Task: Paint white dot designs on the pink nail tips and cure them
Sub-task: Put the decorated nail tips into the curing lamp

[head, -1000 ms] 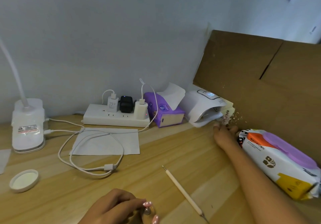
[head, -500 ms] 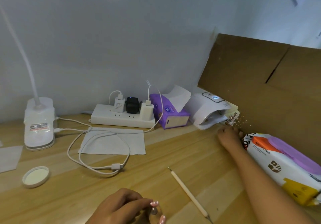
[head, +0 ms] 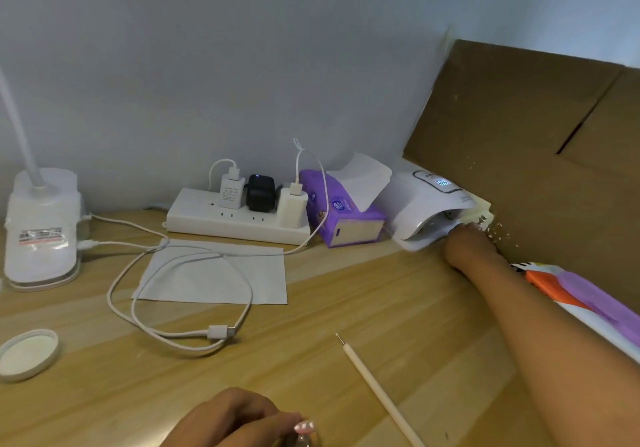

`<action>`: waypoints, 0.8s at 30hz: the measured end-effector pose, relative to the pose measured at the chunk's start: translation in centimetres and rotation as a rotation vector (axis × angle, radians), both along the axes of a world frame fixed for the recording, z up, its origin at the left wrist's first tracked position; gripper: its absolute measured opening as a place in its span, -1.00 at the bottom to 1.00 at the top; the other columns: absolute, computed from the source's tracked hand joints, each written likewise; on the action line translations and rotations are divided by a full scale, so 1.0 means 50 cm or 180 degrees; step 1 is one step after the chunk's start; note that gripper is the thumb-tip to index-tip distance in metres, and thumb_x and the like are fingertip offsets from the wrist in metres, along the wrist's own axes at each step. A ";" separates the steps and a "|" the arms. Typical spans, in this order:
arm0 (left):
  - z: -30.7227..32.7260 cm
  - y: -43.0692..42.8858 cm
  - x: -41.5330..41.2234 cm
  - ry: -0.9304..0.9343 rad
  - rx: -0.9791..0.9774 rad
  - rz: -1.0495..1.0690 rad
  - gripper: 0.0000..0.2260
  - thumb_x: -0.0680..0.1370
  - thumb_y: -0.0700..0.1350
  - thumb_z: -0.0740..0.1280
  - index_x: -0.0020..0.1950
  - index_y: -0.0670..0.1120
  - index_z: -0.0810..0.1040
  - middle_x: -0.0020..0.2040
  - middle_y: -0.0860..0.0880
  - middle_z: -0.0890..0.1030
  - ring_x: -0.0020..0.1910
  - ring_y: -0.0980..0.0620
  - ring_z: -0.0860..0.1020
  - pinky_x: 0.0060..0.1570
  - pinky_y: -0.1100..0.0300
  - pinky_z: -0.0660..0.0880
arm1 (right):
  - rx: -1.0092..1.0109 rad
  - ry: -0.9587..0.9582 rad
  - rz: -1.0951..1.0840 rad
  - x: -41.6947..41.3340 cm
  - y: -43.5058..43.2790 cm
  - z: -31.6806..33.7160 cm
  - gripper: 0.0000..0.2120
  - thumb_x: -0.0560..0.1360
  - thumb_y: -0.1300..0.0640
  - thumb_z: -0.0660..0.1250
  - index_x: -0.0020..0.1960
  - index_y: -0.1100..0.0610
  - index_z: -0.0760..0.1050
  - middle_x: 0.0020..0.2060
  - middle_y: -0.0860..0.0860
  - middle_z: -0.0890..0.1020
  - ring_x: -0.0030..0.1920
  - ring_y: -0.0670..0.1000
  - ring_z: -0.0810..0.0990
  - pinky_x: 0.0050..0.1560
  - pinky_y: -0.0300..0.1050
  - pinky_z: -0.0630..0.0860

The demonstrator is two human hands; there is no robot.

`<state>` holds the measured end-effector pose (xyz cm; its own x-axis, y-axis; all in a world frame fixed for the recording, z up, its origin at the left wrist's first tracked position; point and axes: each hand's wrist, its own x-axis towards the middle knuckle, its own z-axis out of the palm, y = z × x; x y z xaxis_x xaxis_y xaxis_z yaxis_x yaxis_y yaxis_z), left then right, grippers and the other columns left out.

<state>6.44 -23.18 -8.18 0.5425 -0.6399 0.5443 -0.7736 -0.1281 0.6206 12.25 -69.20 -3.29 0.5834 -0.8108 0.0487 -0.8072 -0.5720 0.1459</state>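
Observation:
At the bottom edge, my left hand (head: 228, 419) pinches a small holder carrying a pink nail tip (head: 304, 426) with white dots. My right hand (head: 464, 244) reaches into the mouth of the white curing lamp (head: 426, 204) at the back right. Its fingers are hidden inside, so what they hold cannot be seen. The lamp's display is lit. A thin cream dotting tool (head: 377, 387) lies loose on the wooden desk between my arms.
A power strip (head: 235, 224) with chargers and a purple tissue pack (head: 343, 218) line the wall. A looped white cable (head: 180, 308) crosses a paper sheet (head: 214, 273). A white lid (head: 27, 354), desk-lamp base (head: 41, 231), wipes pack (head: 588, 301) and cardboard (head: 536, 152) surround the desk.
My right hand has pushed forward from in front of the curing lamp into its opening. My left hand stays low with the nail tip. The view has shifted slightly.

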 end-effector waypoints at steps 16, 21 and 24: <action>0.041 0.023 0.005 0.0159 0.0450 -0.0316 -0.79 0.44 0.00 0.45 -0.07 0.36 0.64 -0.13 0.28 0.53 -0.06 0.39 0.50 -0.07 0.59 0.39 | 0.1332 -0.2451 0.0475 -0.049 0.109 -0.002 -0.66 0.55 0.12 0.34 0.26 0.27 0.50 0.19 0.20 0.57 0.18 0.18 0.52 0.02 -0.12 0.41; 0.032 0.019 -0.002 0.0240 0.0578 -0.0310 -0.82 0.45 0.10 0.30 -0.06 0.23 0.68 -0.26 0.26 0.54 -0.20 0.41 0.52 -0.15 0.57 0.43 | 0.1233 -0.2321 0.0286 -0.018 0.112 -0.006 -0.68 0.51 0.03 0.38 0.14 0.24 0.52 0.10 0.21 0.59 0.12 0.21 0.53 0.10 0.01 0.45; 0.040 0.017 0.006 0.0252 0.0519 -0.0368 -0.73 0.43 0.17 0.25 -0.09 0.13 0.70 -0.25 0.25 0.51 -0.26 0.38 0.51 -0.20 0.54 0.46 | 0.0929 -0.2192 0.0362 -0.008 0.107 -0.006 -0.70 0.49 0.06 0.39 0.13 0.23 0.54 0.08 0.24 0.57 0.11 0.24 0.53 0.04 -0.01 0.44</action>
